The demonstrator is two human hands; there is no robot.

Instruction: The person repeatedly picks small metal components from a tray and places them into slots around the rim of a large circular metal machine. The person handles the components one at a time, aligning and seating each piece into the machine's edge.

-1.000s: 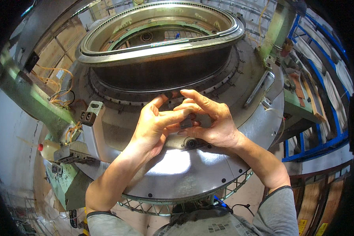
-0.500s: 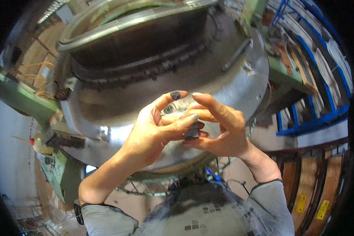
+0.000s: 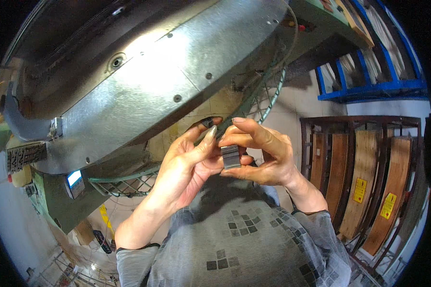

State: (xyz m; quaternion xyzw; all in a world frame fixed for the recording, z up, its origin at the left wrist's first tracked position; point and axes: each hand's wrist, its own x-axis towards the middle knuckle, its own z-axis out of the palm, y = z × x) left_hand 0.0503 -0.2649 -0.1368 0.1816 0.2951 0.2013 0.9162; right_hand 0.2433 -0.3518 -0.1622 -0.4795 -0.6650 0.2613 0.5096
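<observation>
Small dark block [image 3: 231, 158] sits mid-scene, nearer than the machine's metal plate [image 3: 143, 91] at far left, just off the shirt [image 3: 215, 239]. Right hand [image 3: 269, 158] pinches it, thumb on the near edge, fingers on the far edge, ridged face showing. Left hand [image 3: 183, 162] is half-curled just left of it, thumb raised, dark cover [image 3: 207, 122] on one finger; its other fingers are partly hidden, so can't tell if they touch the block.

Handling, my view: light, even pinch on the edges, ridges uncovered, left fingers close as backup, since a piece this small could slip.

Pose: both elbows bent, forearms angled inward from near left and near right, right wrist bent a bit toward the block.
</observation>
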